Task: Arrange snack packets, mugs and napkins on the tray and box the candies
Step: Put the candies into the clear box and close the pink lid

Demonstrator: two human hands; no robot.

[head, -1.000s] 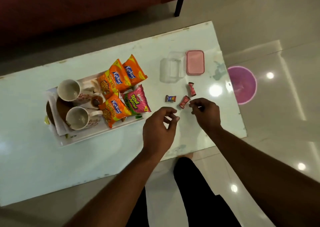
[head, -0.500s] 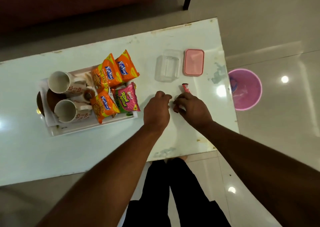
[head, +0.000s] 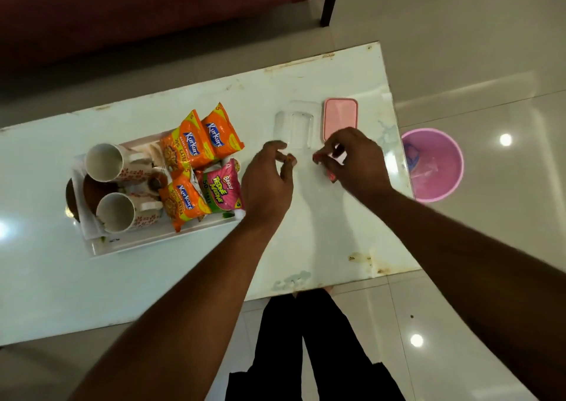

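Head view: my left hand is over the tabletop, with thumb and forefinger curled into a pinch on a small candy, which is blurred. My right hand is level with it to the right, apart from it. Its fingertips are closed in a pinch on a red candy, and a pink wrapper end shows under the palm. Both hands are just nearside of the clear box, which stands open near the far edge, toward the right end. The pink lid lies just right of the box. The tray sits on the left half and carries two mugs and four packets. A pink bin stands on the floor off the right end.
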